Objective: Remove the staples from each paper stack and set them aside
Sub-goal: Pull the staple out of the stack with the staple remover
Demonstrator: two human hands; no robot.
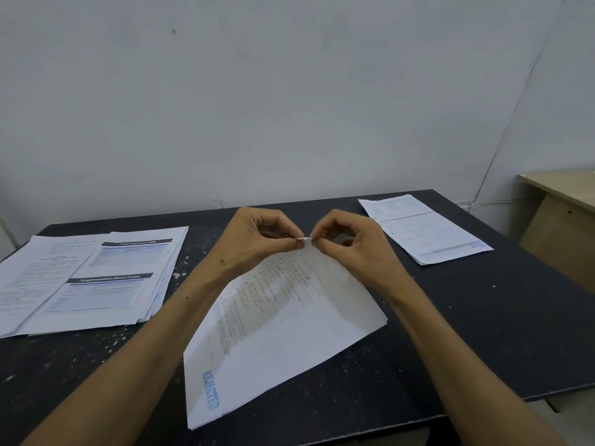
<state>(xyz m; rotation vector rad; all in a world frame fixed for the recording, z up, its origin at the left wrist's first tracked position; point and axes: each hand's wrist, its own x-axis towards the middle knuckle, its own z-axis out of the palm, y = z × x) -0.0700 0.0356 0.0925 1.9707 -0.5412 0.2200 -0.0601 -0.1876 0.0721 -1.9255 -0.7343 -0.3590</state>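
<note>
1. Head view, grip: the left hand (pixel 257 239) and the right hand (pixel 349 243) both pinch the raised far corner of the middle paper stack (pixel 283 326), fingertips nearly meeting. Both are closed on that corner. The staple itself is too small to make out.

2. Head view, position: this stack lies at the centre of the black table (pixel 483 317), lifted at the held corner, its near end resting flat. A larger pile of papers (pixel 90 278) lies to the left; a single stack (pixel 425 228) lies well apart at the far right.

3. Risk, tearing: the corner looks crumpled. In my judgement, pulling the hands apart too sharply could rip the sheets rather than free the staple.

4. Risk, injury: bare fingertips on bent staple legs could be pricked.

5. Risk, loss: a freed staple could drop unseen onto the speckled dark surface.
</note>
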